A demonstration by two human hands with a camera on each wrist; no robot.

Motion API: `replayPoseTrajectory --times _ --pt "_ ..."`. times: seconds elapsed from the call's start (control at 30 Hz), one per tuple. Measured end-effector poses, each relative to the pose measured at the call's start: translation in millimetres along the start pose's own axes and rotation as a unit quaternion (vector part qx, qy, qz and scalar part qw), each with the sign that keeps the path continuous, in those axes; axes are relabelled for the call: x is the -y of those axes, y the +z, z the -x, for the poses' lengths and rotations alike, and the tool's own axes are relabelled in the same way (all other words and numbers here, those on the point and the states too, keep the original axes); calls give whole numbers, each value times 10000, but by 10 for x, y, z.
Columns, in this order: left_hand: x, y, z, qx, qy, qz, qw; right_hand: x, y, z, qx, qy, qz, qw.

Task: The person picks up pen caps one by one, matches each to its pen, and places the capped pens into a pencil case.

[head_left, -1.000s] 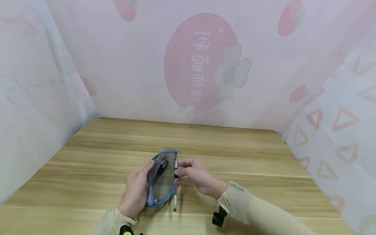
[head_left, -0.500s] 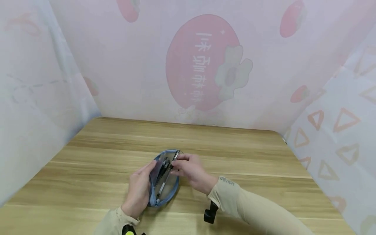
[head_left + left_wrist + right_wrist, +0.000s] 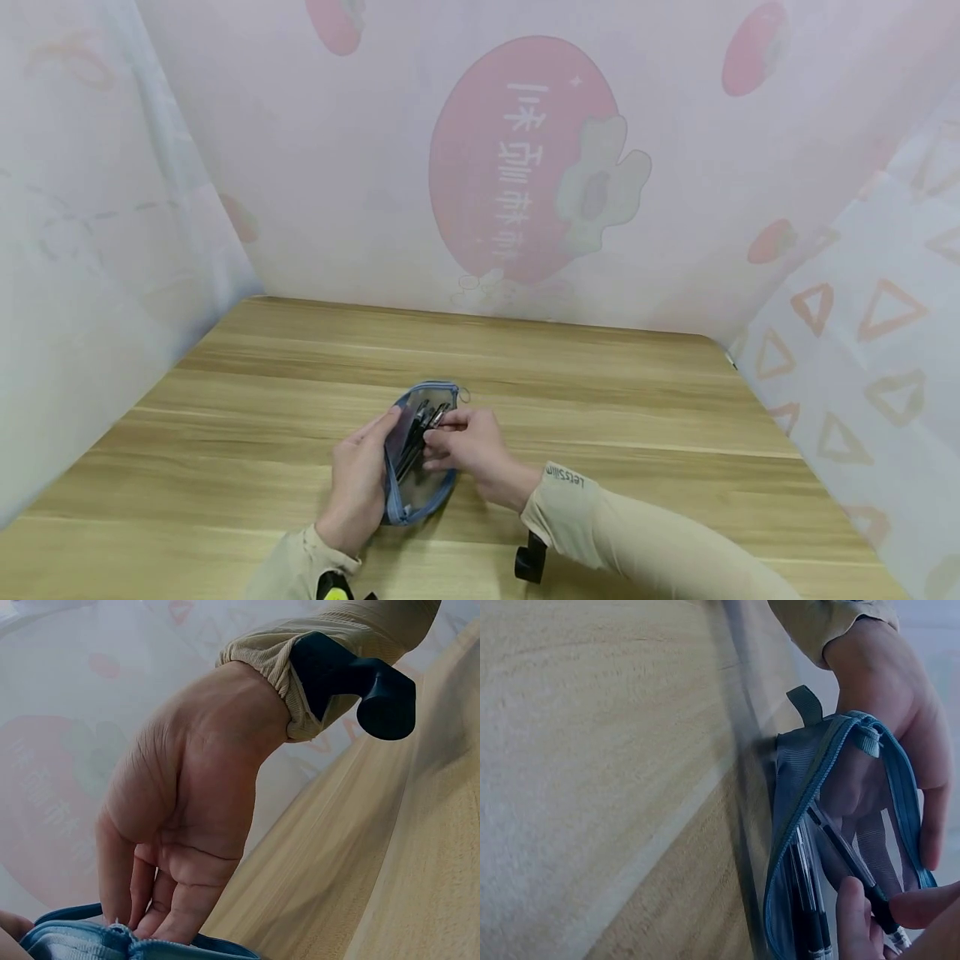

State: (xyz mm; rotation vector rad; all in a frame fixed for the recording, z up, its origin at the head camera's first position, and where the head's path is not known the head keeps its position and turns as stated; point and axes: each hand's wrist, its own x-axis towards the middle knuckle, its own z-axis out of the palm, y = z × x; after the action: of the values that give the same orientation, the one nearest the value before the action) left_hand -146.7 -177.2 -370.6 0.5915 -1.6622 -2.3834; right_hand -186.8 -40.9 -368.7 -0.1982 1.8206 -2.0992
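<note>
A see-through mesh pencil pouch with a blue zip edge stands unzipped near the middle of the table, its mouth turned towards the head camera. My left hand grips its left side, thumb over the edge. My right hand reaches over the right edge into the mouth. Between its thumb and fingers it pinches a clear-barrelled pen with a black grip, lying slanted inside the pouch. Other black pens lie along the pouch wall beside it. In the left wrist view, the blue zip hides the right fingertips.
The pouch is over a wood-grain table. Pale printed cloth walls enclose the back and both sides. A black wrist camera hangs below the right sleeve.
The pen in my right hand has gone from upright at the pouch's right edge to slanted inside, beside the other pens. My right hand moved left and slightly down; the left keeps its grip.
</note>
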Motion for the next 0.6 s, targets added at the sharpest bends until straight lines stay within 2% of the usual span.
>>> replayPoseTrajectory --times 0.33,0.6 --pt "8 -25 5 68 -57 -93 9999 9 -41 5 127 153 299 9994" --pt "9 -40 21 21 -92 -190 9998 8 -94 29 365 225 225 9988"
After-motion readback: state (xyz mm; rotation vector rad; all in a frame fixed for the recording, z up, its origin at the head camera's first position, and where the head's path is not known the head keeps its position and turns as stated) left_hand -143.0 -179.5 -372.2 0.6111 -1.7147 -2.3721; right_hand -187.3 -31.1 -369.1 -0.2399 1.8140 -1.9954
